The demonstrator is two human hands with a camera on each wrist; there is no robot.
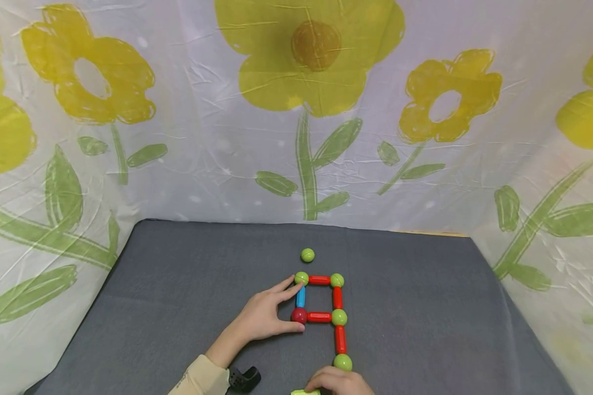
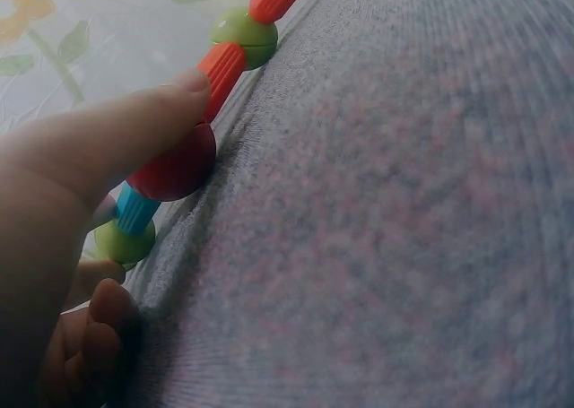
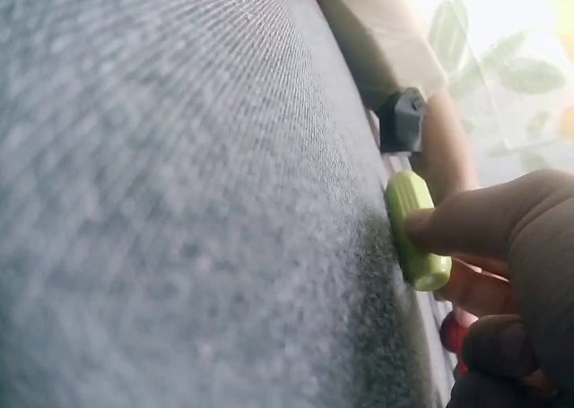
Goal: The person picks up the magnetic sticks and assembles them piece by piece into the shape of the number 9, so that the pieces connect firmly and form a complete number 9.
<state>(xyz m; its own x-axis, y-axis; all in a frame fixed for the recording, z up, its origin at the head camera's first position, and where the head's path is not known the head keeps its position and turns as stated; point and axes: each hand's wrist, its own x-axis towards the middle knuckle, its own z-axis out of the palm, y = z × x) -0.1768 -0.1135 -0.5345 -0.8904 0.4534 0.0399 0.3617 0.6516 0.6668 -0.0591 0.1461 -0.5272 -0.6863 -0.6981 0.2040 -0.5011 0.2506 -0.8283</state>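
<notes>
A flat figure of balls and rods lies on the dark cloth, its square joined by a blue rod (image 1: 300, 297) and red rods (image 1: 319, 317). My left hand (image 1: 259, 314) holds the square's left side, with the thumb by the dark red ball (image 1: 299, 315) and fingertips at the upper-left green ball (image 1: 302, 277). From the square's lower-right ball (image 1: 339, 317), another red rod (image 1: 340, 340) runs toward me to a green ball (image 1: 342, 362). Just below that ball, my right hand (image 1: 342, 381) pinches a yellow-green rod (image 3: 414, 233), mostly cut off in the head view.
One loose green ball (image 1: 307, 255) lies beyond the square. A black band (image 1: 244, 379) shows at the left wrist. Behind the grey cloth (image 1: 415, 307) hangs a white sheet (image 1: 202, 164) printed with yellow flowers.
</notes>
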